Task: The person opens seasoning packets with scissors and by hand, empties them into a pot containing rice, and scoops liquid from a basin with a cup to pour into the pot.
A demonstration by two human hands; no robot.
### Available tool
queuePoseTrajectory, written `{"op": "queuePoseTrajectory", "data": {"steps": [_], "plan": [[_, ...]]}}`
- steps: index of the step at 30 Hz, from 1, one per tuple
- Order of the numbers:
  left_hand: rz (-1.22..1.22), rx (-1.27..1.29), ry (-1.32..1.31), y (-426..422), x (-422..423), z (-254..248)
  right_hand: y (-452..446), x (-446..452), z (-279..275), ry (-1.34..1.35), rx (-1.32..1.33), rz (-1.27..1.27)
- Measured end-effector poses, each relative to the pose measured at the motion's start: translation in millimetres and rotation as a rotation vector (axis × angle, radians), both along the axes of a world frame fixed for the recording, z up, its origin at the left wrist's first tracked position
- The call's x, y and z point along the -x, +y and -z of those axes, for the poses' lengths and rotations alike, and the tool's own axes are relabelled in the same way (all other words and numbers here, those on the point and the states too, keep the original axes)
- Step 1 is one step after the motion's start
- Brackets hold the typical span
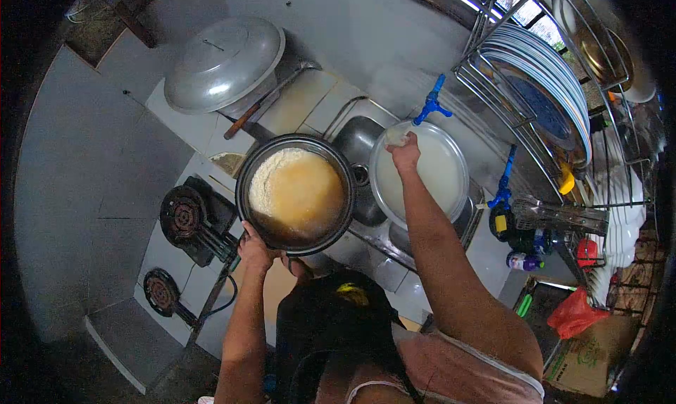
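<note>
A dark, round pot [243, 186] holds white rice [264, 182] with cloudy, tan-looking water over much of it. My left hand [255, 250] is closed on the pot's near-left rim, fingers partly hidden by the pot. To the right, a silver metal basin [461, 161] contains whitish, cloudy water [435, 168]. Over the basin's far-left part, my right hand [405, 154] grips a small translucent cup [396, 134], whose exact shape is hard to make out. A blue tap [432, 103] sits just beyond the cup.
Under the basin lies a steel sink [352, 140]. Two gas burners [184, 214] stand at left. A large lidded aluminium pot [224, 62] and a wooden-handled utensil [243, 121] are at the back. A dish rack [486, 80] with plates and a second blue tap [504, 179] are on the right.
</note>
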State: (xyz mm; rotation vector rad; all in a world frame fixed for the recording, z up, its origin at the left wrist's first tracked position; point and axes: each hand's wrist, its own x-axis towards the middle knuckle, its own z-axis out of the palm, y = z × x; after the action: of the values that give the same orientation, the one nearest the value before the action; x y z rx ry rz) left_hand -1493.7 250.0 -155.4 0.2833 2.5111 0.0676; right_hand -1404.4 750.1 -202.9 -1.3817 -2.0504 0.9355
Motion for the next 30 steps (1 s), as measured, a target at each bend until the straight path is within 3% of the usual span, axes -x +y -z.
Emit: {"op": "queuePoseTrajectory", "data": {"steps": [12,25,30], "plan": [[-0.008,0.013,-0.039,1,2,-1,-4,-2,-9,0.036,0.113,-0.008],[0.010,0.003,-0.033,-1,2,2,-3,-5,-4,-0.052,0.026,-0.005],[0.030,-0.022,0.041,-3,-1,0,-17,-4,-10,0.062,0.080,-0.038]]}}
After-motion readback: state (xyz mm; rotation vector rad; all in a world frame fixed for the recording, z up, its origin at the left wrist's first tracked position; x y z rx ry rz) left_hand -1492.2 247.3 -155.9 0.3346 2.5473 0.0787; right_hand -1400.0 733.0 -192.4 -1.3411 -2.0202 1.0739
